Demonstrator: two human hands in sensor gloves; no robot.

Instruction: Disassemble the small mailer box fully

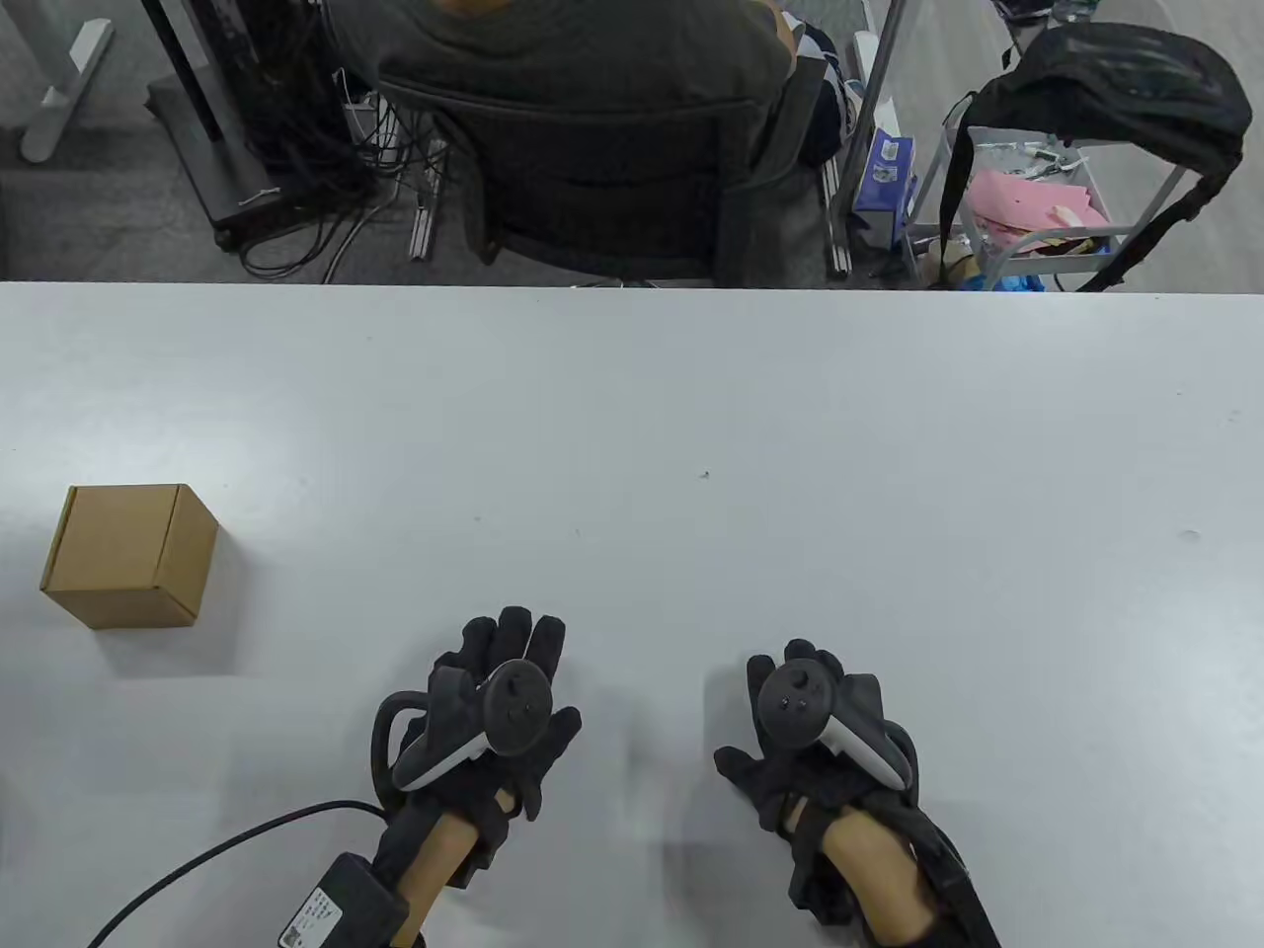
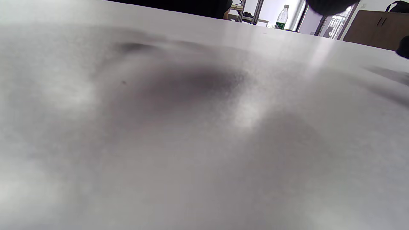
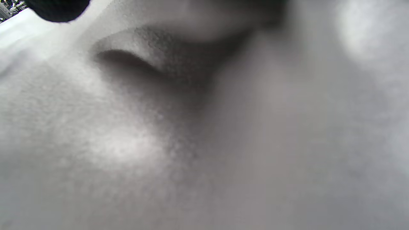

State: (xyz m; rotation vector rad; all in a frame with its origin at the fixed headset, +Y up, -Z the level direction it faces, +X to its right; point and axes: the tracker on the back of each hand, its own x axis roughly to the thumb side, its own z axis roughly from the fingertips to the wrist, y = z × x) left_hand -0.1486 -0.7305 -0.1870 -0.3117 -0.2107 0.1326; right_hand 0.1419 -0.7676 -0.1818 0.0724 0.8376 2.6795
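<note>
A small brown cardboard mailer box stands closed on the white table at the far left. My left hand rests palm down near the front edge, fingers spread, well to the right of the box and apart from it. My right hand rests palm down further right, fingers spread. Both hands hold nothing. The left wrist view shows only the table surface and a dark fingertip at the top. The right wrist view shows the blurred table and a fingertip.
A person in a dark chair sits beyond the table's far edge. A cart with a black bag stands at the back right. A black cable runs from my left wrist across the front left.
</note>
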